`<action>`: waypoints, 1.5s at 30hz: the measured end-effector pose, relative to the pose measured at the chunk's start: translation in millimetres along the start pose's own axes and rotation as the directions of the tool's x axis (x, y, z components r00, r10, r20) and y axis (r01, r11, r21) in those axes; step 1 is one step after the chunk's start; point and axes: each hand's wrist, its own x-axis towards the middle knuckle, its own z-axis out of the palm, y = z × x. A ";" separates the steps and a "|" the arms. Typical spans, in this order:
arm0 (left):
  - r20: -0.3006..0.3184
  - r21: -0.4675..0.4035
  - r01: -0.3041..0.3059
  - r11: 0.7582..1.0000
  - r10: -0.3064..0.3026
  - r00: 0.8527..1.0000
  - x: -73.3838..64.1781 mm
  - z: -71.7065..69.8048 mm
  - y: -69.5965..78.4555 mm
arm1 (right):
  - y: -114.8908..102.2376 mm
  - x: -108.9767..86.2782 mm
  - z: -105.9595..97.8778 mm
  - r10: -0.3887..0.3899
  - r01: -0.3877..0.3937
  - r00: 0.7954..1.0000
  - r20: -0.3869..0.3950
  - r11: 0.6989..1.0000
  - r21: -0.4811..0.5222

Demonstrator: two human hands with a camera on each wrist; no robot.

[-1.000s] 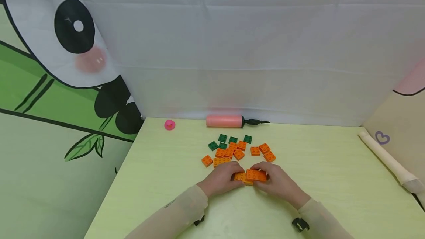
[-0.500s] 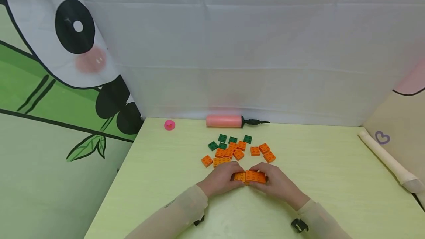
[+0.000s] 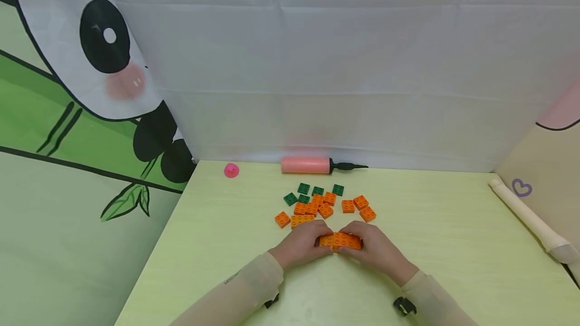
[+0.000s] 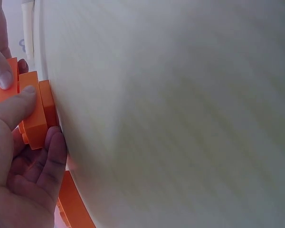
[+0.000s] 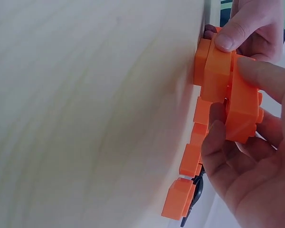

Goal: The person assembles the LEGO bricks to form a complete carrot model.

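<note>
Both hands meet over the near middle of the table around a small stack of orange toy building bricks. My left hand [image 3: 301, 245] pinches the middle brick [image 4: 32, 111] between thumb and fingers. Beneath it sits a lower orange brick [image 5: 202, 61]. My right hand [image 3: 380, 248] holds the upper orange brick [image 5: 242, 104], its studs facing up, thumb on the near side. This brick rests on or just above the right part of the middle one, offset to the right. From the right wrist view a thin gap seems to show between them; full seating cannot be told.
Beyond the hands lie several loose orange bricks [image 3: 311, 209] and several small green bricks [image 3: 303, 188]. Farther back are a pink pump [image 3: 305, 165] with a black nozzle and a small pink toy [image 3: 231, 170]. A pale fabric-covered roll [image 3: 525, 215] lies along the right edge.
My right hand has moved slightly left and down, bringing the upper brick closer onto the stack. My left hand stays in place. The printed cloth at the left has shifted a little rightward.
</note>
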 end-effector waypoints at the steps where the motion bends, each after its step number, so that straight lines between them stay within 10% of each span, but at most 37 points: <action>1: 0.001 0.000 0.002 1.000 -0.002 1.000 0.2 0.0 -0.2 | -0.6 0.1 0.2 0.000 0.000 1.000 0.001 1.000 -0.016; 45: 0.026 -0.007 0.049 0.999 -0.049 0.998 -1.3 2.9 -0.5 | -11.2 5.5 2.3 0.064 -0.058 0.997 0.038 0.989 -0.135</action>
